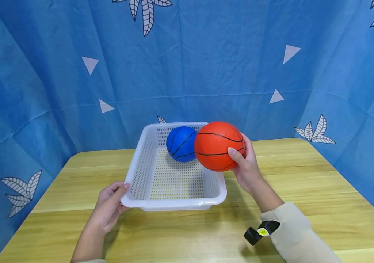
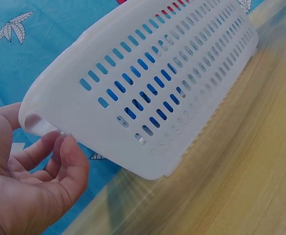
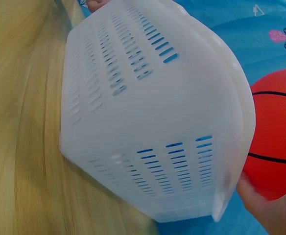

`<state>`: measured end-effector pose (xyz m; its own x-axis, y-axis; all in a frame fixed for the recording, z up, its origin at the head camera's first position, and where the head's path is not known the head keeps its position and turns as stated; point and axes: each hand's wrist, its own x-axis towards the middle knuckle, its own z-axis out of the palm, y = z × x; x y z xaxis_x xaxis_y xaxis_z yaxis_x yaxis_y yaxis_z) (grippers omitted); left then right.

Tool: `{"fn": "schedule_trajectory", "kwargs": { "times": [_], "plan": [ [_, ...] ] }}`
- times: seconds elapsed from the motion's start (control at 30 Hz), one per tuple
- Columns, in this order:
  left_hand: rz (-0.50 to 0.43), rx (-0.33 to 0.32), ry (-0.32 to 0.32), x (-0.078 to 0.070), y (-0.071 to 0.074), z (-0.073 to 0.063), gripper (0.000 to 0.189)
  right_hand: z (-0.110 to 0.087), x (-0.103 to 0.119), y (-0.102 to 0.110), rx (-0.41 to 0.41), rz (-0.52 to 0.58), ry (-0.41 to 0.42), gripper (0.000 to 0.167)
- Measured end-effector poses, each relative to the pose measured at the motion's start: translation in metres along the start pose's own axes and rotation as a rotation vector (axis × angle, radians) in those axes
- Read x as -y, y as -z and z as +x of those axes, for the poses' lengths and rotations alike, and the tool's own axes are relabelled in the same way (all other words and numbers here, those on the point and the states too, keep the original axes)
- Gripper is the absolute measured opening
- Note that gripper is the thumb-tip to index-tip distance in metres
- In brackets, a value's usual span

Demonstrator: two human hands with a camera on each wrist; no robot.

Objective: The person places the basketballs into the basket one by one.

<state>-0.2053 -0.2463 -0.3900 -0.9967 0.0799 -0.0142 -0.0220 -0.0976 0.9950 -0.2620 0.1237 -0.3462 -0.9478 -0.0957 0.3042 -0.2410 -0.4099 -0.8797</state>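
Note:
A white plastic basket (image 1: 174,203) with slotted walls stands over the wooden table. My left hand (image 1: 109,206) grips its near left corner, thumb on top of the rim and fingers curled beneath; the left wrist view shows those fingers under the basket's rim (image 2: 50,105). Inside, toward the back, lies a blue toy basketball (image 1: 181,144) with black lines. My right hand (image 1: 247,166) holds an orange-red toy basketball (image 1: 218,146) by its right side, thumb across the front. This ball overlaps the basket's right rim and part of the blue ball in the head view.
The wooden table (image 1: 305,182) extends on both sides of the basket. Behind it hangs a blue curtain (image 1: 206,65) printed with white leaves and triangles. A black device (image 1: 260,232) is strapped at my right wrist, by the light sleeve.

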Motion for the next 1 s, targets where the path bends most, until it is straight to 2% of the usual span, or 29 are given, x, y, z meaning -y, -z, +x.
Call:
{"fn": "schedule_trajectory", "kwargs": {
  "times": [0.13,0.4,0.63,1.0],
  "plan": [
    [0.007,-0.002,0.003,0.0,0.0,0.0,0.039,-0.003,0.002,0.0,0.043,-0.064,0.021,0.064],
    [-0.002,-0.005,0.001,-0.001,-0.001,0.0,0.038,-0.005,0.002,0.0,0.085,-0.271,0.065,0.073],
    [-0.003,-0.01,0.008,-0.001,-0.002,0.0,0.038,-0.007,0.002,0.001,0.139,-0.356,0.066,0.078],
    [0.011,-0.011,0.011,0.0,-0.001,0.0,0.04,-0.012,0.003,-0.002,0.227,-0.541,0.114,0.085]
  ]
}}
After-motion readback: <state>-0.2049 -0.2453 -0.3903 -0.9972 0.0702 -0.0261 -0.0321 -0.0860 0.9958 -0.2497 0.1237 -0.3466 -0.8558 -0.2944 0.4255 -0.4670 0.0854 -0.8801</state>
